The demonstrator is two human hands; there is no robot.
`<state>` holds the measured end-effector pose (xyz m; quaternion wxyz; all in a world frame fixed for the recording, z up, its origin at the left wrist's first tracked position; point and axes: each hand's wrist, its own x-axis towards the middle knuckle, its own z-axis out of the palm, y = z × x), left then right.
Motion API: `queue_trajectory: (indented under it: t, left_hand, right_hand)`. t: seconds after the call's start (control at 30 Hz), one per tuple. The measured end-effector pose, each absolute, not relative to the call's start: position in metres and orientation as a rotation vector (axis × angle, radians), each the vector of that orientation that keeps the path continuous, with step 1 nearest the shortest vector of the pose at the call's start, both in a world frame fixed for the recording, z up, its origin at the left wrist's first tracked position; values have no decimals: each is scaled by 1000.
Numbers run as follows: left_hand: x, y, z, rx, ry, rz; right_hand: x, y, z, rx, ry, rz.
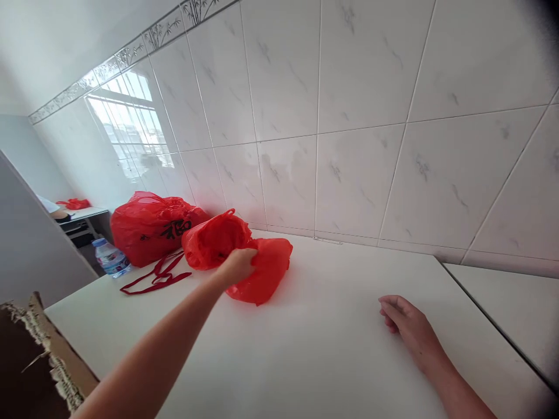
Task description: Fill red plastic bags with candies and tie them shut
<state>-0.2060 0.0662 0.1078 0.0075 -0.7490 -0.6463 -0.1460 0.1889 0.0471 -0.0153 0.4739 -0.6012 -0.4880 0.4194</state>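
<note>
My left hand [238,266] grips a crumpled, thin red plastic bag [266,272] near the back of the white table [305,349], its mouth gaping toward the wall. Just beyond it, a bulging red plastic bag [151,230] with a black printed character lies tied shut. A dark red cord [155,278] lies in loose loops on the tabletop near both bags. My right hand [406,326] rests on the tabletop, fingers lightly curled and holding nothing.
White marbled wall tiles [288,116] rise behind the table, reflecting a window. A plastic water bottle [110,258] lies beyond the table's left edge. A torn cardboard box [39,349] stands at lower left. Another red bag [74,203] sits on a distant table.
</note>
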Motion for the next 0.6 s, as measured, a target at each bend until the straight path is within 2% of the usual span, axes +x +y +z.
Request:
queue_trajectory:
  t: [0.2,0.3,0.43,0.5,0.6]
  left_hand:
    - [-103,31,70,-2655,-1536,-291]
    - [-70,12,55,-2762,-1225,-196]
    - [-47,-3,40,-2819,-1032,-267]
    - [-41,-8,37,-2865,-944,-301]
    - [-39,-18,42,-2906,-774,-302]
  right_hand:
    - [178,43,-7,-1528,-1200,935]
    - [164,27,12,-1566,-1207,648]
    - [137,-6,49,-1325,-1403,315]
    - [124,-18,62,-1202,-1584,336]
    - [112,-20,65,-1166,-1799,597]
